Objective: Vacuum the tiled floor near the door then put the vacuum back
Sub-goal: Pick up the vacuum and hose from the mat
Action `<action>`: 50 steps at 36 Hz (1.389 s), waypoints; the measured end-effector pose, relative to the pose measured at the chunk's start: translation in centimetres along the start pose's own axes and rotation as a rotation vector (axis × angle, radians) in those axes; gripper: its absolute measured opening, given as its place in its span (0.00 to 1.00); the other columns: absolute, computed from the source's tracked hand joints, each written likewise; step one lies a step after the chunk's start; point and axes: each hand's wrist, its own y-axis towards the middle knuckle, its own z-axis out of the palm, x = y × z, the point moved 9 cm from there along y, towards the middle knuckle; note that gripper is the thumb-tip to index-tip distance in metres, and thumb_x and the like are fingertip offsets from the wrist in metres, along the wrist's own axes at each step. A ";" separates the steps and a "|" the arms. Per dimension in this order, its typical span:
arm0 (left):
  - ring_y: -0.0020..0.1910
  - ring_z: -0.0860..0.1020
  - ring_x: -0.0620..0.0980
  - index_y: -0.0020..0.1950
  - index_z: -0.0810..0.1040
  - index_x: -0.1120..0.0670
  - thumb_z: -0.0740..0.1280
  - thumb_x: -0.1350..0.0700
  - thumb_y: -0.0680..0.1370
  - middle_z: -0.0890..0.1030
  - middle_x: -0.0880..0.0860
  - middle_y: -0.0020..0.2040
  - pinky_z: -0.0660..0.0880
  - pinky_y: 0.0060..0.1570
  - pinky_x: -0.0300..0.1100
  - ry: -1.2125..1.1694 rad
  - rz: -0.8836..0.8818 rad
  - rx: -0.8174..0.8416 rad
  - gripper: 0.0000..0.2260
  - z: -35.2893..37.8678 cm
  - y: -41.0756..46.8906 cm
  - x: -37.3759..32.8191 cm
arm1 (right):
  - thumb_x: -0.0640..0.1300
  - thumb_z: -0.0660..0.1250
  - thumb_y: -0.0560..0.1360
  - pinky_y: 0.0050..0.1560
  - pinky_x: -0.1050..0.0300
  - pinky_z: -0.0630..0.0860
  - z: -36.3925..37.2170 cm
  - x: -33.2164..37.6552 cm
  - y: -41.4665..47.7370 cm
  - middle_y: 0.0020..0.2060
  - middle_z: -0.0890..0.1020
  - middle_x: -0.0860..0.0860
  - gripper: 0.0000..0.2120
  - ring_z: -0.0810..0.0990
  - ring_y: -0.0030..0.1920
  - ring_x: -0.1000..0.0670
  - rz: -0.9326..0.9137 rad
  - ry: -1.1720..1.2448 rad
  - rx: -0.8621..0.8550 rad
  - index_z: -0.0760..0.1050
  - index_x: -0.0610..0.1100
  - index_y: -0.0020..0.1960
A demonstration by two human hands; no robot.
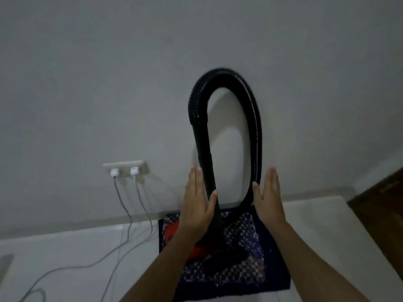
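Observation:
The vacuum's black ribbed hose [254, 118] arches up in a tall loop against the grey wall. Its rigid black tube [207, 158] runs down the left side of the loop. The vacuum's red and black body [196, 250] stands low on a dark patterned mat, partly hidden by my left forearm. My left hand [197, 201] is flat with straight fingers beside the tube, its thumb touching the tube. My right hand [269, 197] is flat too, its thumb at the right side of the hose.
The dark blue patterned mat [244, 269] lies on the pale tiled floor [76, 258] at the wall. A wall socket [125, 168] holds two white plugs whose grey cables [122, 243] trail over the floor at left. A dark wooden door [383, 203] is at right.

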 end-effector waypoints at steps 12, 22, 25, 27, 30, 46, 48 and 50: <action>0.76 0.46 0.37 0.73 0.36 0.34 0.56 0.51 0.82 0.42 0.28 0.73 0.49 0.71 0.27 -0.385 0.225 -0.254 0.31 9.6 1.3 6.6 | 0.49 0.51 0.83 0.73 0.62 0.39 9.5 -11.9 9.2 0.78 0.42 0.52 0.30 0.42 0.77 0.55 -0.186 0.136 -0.143 0.38 0.46 0.78; 0.74 0.48 0.33 0.73 0.38 0.40 0.55 0.56 0.82 0.46 0.32 0.73 0.49 0.71 0.27 -0.390 0.473 -0.294 0.30 10.4 1.5 6.8 | 0.43 0.55 0.83 0.62 0.67 0.58 9.3 -11.5 11.6 0.73 0.62 0.45 0.27 0.66 0.68 0.50 -0.376 0.334 -0.350 0.49 0.49 0.79; 0.74 0.48 0.31 0.72 0.37 0.36 0.54 0.56 0.82 0.45 0.31 0.73 0.50 0.69 0.25 -0.380 0.440 -0.263 0.30 10.7 1.7 7.1 | 0.43 0.57 0.82 0.57 0.70 0.62 10.0 -10.5 9.6 0.69 0.64 0.45 0.27 0.66 0.58 0.60 -0.443 0.365 -0.353 0.51 0.50 0.78; 0.72 0.47 0.28 0.71 0.36 0.35 0.54 0.56 0.82 0.45 0.32 0.73 0.49 0.67 0.21 -0.373 0.411 -0.239 0.30 10.9 1.9 7.2 | 0.41 0.58 0.82 0.53 0.82 0.61 10.9 -9.8 7.9 0.67 0.65 0.45 0.27 0.66 0.53 0.68 -0.483 0.407 -0.359 0.53 0.48 0.77; 0.71 0.47 0.25 0.70 0.36 0.34 0.55 0.57 0.82 0.44 0.32 0.73 0.50 0.65 0.19 -0.359 0.383 -0.193 0.31 11.1 2.1 7.2 | 0.37 0.60 0.80 0.52 0.86 0.58 12.4 -8.7 5.4 0.63 0.64 0.48 0.27 0.64 0.54 0.80 -0.531 0.455 -0.373 0.54 0.47 0.75; 0.74 0.52 0.36 0.69 0.30 0.38 0.56 0.62 0.81 0.40 0.35 0.74 0.56 0.69 0.27 -0.343 0.379 -0.010 0.36 9.7 3.1 9.8 | 0.64 0.53 0.77 0.69 0.54 0.59 18.7 -5.2 0.5 0.73 0.63 0.47 0.35 0.60 0.70 0.57 -0.707 0.276 -0.369 0.42 0.55 0.78; 0.73 0.59 0.39 0.69 0.30 0.36 0.57 0.63 0.81 0.47 0.46 0.78 0.63 0.68 0.30 -0.382 0.363 0.000 0.38 9.0 3.0 10.1 | 0.66 0.55 0.76 0.70 0.53 0.59 19.2 -5.0 0.2 0.74 0.62 0.46 0.37 0.59 0.71 0.57 -0.733 0.230 -0.359 0.41 0.57 0.77; 0.67 0.68 0.40 0.69 0.30 0.36 0.58 0.64 0.80 0.56 0.53 0.77 0.68 0.60 0.25 -0.416 0.342 0.005 0.40 8.1 3.0 10.6 | 0.67 0.59 0.74 0.70 0.52 0.61 19.9 -4.7 0.1 0.74 0.62 0.46 0.41 0.61 0.72 0.55 -0.742 0.183 -0.346 0.39 0.58 0.77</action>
